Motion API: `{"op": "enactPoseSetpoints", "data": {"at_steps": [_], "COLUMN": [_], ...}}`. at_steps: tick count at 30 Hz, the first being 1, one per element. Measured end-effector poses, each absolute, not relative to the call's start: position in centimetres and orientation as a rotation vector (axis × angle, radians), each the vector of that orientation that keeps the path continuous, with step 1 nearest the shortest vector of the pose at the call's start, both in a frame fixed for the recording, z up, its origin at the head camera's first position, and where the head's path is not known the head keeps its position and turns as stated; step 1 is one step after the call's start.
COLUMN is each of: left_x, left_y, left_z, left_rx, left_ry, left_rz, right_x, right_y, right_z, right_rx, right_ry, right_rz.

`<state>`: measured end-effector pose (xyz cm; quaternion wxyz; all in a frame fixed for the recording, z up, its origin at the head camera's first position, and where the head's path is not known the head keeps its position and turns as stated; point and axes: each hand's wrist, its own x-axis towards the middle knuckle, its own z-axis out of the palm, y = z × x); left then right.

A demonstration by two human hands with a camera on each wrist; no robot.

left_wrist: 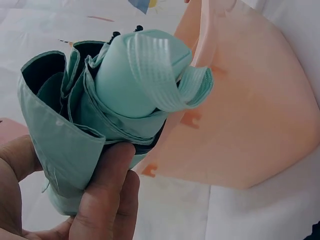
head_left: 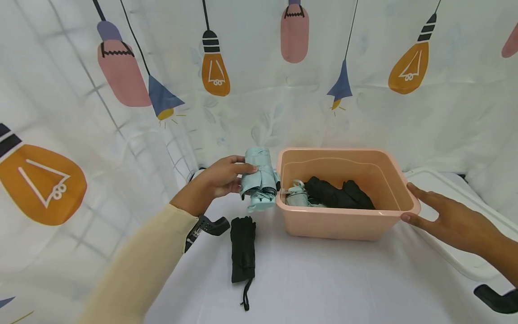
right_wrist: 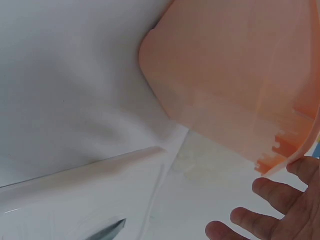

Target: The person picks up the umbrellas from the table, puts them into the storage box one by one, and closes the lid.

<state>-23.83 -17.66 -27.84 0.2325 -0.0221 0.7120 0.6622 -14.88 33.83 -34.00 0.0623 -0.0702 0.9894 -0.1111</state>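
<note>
My left hand (head_left: 221, 177) grips a folded light-teal umbrella (head_left: 260, 177), held upright just left of the peach plastic bin (head_left: 329, 223). In the left wrist view, the umbrella's (left_wrist: 127, 85) end with its pale wrist strap (left_wrist: 155, 75) faces the camera, fingers and thumb around the loose folds. My right hand (head_left: 457, 218) has its fingers spread, fingertips at the bin's right rim. Inside the bin lie a black folded umbrella (head_left: 340, 193) and a light-teal one (head_left: 297, 195), partly hidden beneath it. Another black folded umbrella (head_left: 243, 249) lies on the table below my left hand.
A white lid (head_left: 465, 265) lies at the right, partly behind the bin and under my right hand. White cloth (head_left: 323, 279) covers the table. A curtain printed with lamps and bulbs (head_left: 259, 108) hangs behind and along the left side.
</note>
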Motion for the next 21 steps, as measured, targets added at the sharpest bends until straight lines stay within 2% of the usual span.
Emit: {"op": "enactPoseSetpoints", "data": {"at_steps": [21], "left_x": [-24.9], "left_y": [-14.2], "left_z": [-28.1], "left_rx": [-0.013], "left_ry": [1.935], "left_rz": [1.804], "right_x": [-14.7], "right_y": [33.8], "right_z": [-33.9], "right_rx": [-0.226], "right_ry": [3.001], "right_rz": [-0.357]}}
